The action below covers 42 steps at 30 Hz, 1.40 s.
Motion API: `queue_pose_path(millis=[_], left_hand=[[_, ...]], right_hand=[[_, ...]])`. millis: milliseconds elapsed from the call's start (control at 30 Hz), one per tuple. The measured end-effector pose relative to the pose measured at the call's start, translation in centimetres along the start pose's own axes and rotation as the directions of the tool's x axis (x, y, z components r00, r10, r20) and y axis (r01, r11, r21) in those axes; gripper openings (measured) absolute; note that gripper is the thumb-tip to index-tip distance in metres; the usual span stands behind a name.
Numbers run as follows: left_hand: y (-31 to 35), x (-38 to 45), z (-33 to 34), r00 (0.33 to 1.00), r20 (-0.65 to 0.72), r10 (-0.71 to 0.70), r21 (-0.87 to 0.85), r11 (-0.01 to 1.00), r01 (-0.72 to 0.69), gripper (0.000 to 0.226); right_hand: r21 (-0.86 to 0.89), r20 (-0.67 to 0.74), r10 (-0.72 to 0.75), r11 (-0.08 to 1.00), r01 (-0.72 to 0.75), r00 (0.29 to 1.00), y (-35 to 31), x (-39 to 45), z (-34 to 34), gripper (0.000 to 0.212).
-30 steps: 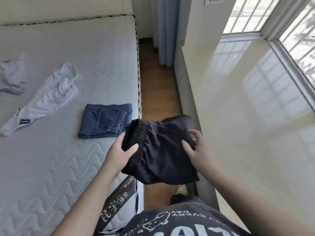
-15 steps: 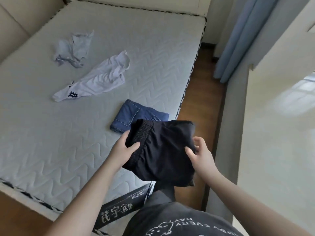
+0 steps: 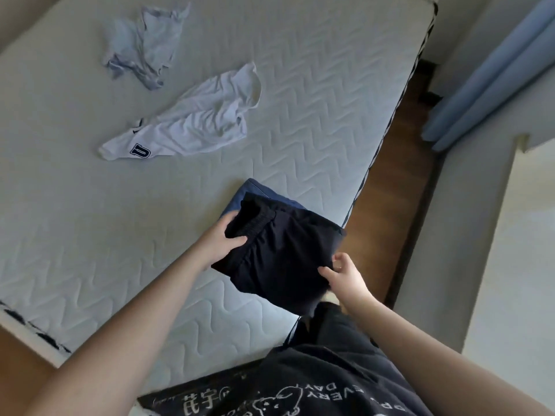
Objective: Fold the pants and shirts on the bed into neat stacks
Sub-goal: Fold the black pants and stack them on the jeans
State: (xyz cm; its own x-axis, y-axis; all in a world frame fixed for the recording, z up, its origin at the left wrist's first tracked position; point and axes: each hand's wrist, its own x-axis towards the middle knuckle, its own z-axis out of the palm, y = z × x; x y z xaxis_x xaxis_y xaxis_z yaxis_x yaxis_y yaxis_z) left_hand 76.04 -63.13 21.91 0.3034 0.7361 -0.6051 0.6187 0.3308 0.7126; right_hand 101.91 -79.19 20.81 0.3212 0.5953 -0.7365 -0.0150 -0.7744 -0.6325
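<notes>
Pants (image 3: 282, 253), black and folded into a thick square, sit in both my grips over the near right corner of the bed (image 3: 315, 121). My left hand (image 3: 220, 243) clamps the waistband end, thumb on top of the cloth and fingers tucked under it. My right hand (image 3: 345, 273) pinches the opposite edge, thumb and fingertips curled onto the fabric. The far part of the black bundle overlaps the folded jeans (image 3: 240, 198), which lie on the mattress just beyond my left grip; whether the two touch I cannot tell. The near part of the bundle hangs past the mattress edge, toward my body.

Farther out from my left hand, well apart from the jeans, a white shirt (image 3: 192, 124) with a dark letter patch lies unfolded and wrinkled. Beyond it, a pale blue shirt (image 3: 144, 43) lies crumpled. To the right of my right grip runs the wooden floor (image 3: 396, 175), with a blue curtain (image 3: 492, 73) past it.
</notes>
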Motion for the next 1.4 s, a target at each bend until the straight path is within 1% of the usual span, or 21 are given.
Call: queue_pose_path(millis=[167,300,400,500,533,600,633,667,700,767,833,933,1000,1067,1133,1200,1300,1400], left_hand=[[-1.1,5.9,-1.3,0.999,0.014,-0.045,0.075,0.996,0.043,0.070],[-2.7,9.5,-1.4,0.994,-0.002,-0.105,0.133,0.986,0.105,0.070],[-4.0,12.1,-1.3,0.993,0.022,-0.116,0.219,0.970,0.109,0.070],[-5.5,14.3,-1.3,0.990,-0.005,-0.137,0.253,0.958,0.134,0.070],[-6.0,14.9,-1.2,0.990,-0.027,-0.141,0.258,0.955,0.143,0.070],[-6.7,16.0,-0.8,0.988,-0.064,-0.143,0.282,0.947,0.156,0.071],[-7.0,16.5,-0.6,0.988,-0.065,-0.143,0.302,0.940,0.156,0.073],[-7.3,17.0,-0.3,0.987,-0.056,-0.148,0.319,0.934,0.158,0.078],[-7.5,17.5,0.0,0.985,-0.047,-0.166,0.321,0.931,0.172,0.084],[-7.8,18.7,0.5,0.971,-0.063,-0.230,0.292,0.926,0.238,0.096],[-7.9,19.6,0.8,0.960,-0.122,-0.254,0.270,0.922,0.278,0.102],[-8.0,21.2,1.3,0.952,-0.175,-0.253,0.233,0.929,0.289,0.098],[-8.1,22.1,1.5,0.943,-0.197,-0.267,0.225,0.924,0.309,0.093],[-8.2,22.9,1.4,0.937,-0.201,-0.287,0.220,0.918,0.329,0.085],[-8.4,23.4,0.9,0.945,-0.146,-0.294,0.198,0.927,0.319,0.079],[-8.6,23.7,0.2,0.958,-0.081,-0.274,0.216,0.934,0.285,0.073],[-9.0,24.2,-0.5,0.970,-0.034,-0.240,0.253,0.937,0.241,0.058],[-9.0,24.7,0.2,0.971,-0.046,-0.234,0.298,0.925,0.237,0.049]], right_hand=[[0.059,0.093,0.119,0.990,-0.125,0.989,-0.9,6.0,1.9,0.027],[0.045,0.159,0.210,0.975,-0.220,0.965,-1.0,9.9,2.9,0.025],[-0.045,0.218,0.260,0.965,-0.257,0.941,-0.9,12.3,3.6,0.028],[-0.283,0.236,0.249,0.942,-0.178,0.939,-0.1,14.6,4.5,0.025],[-0.328,0.227,0.245,0.931,-0.163,0.943,0.2,15.3,4.7,0.020],[-0.352,0.209,0.263,0.919,-0.179,0.942,1.0,16.7,5.1,0.008],[-0.350,0.203,0.279,0.916,-0.197,0.938,1.3,17.3,5.3,0.006],[-0.337,0.202,0.297,0.916,-0.219,0.933,1.6,18.0,5.4,0.008],[-0.313,0.199,0.310,0.919,-0.239,0.930,1.8,18.6,5.6,0.015],[-0.247,0.170,0.318,0.930,-0.272,0.933,1.7,20.0,5.9,0.041],[-0.158,0.124,0.315,0.942,-0.295,0.941,1.2,21.2,6.2,0.058],[-0.046,0.106,0.355,0.935,-0.352,0.929,0.3,23.5,6.7,0.063],[-0.030,0.113,0.381,0.925,-0.380,0.918,-0.2,24.6,6.9,0.060],[-0.031,0.109,0.351,0.936,-0.350,0.930,-0.2,25.2,7.1,0.054],[-0.026,0.114,0.296,0.955,-0.295,0.948,0.1,25.2,7.0,0.044],[-0.017,0.131,0.263,0.964,-0.264,0.956,0.7,24.9,6.3,0.038],[-0.069,0.111,0.268,0.963,-0.261,0.957,1.7,24.8,5.1,0.046],[-0.087,0.057,0.264,0.962,-0.258,0.963,1.7,25.2,5.0,0.047]])
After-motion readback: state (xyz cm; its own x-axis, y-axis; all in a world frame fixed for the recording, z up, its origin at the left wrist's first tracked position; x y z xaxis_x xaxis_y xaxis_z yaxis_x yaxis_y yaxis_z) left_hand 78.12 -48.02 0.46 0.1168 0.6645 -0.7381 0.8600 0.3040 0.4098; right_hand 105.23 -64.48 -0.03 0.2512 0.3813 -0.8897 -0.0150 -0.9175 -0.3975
